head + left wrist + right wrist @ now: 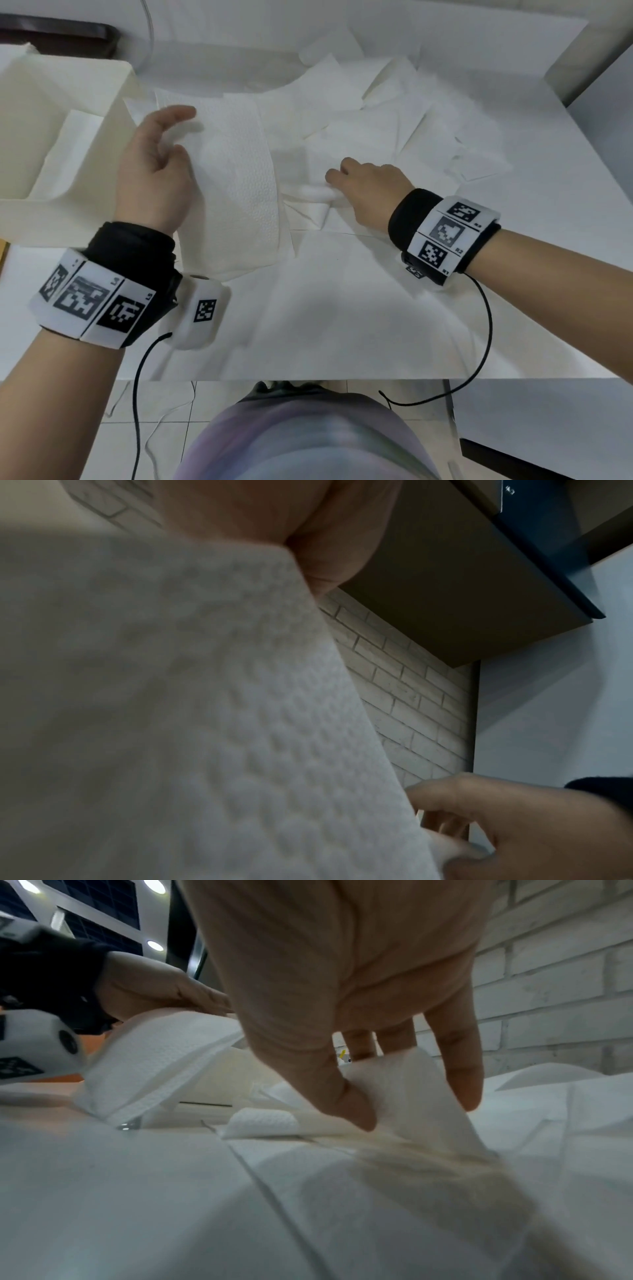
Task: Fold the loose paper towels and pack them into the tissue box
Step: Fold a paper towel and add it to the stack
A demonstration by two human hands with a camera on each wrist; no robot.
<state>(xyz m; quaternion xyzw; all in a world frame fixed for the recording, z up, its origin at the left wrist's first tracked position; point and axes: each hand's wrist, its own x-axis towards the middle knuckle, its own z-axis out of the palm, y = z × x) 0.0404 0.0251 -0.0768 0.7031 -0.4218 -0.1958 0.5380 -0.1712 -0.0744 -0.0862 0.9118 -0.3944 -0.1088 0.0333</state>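
Observation:
A white open tissue box (pixel 113 113) stands at the table's left, with a folded towel (pixel 77 137) lying inside. My left hand (pixel 181 132) grips the left edge of a folded, embossed paper towel (pixel 239 192), lifting that edge off the table; the same towel (pixel 205 710) fills the left wrist view. To the right, my right hand (pixel 337 181) pinches up the edge of a loose flat towel (pixel 318 198) between thumb and fingers; the right wrist view shows this sheet (pixel 411 1074) in the pinch of the right hand (pixel 414 1104).
Several loose towels (pixel 394 113) lie in an overlapping pile across the back and right of the white table (pixel 342 325). Its front edge runs just before my body. Cables hang from both wrist bands. A brick wall (pixel 555 988) stands behind.

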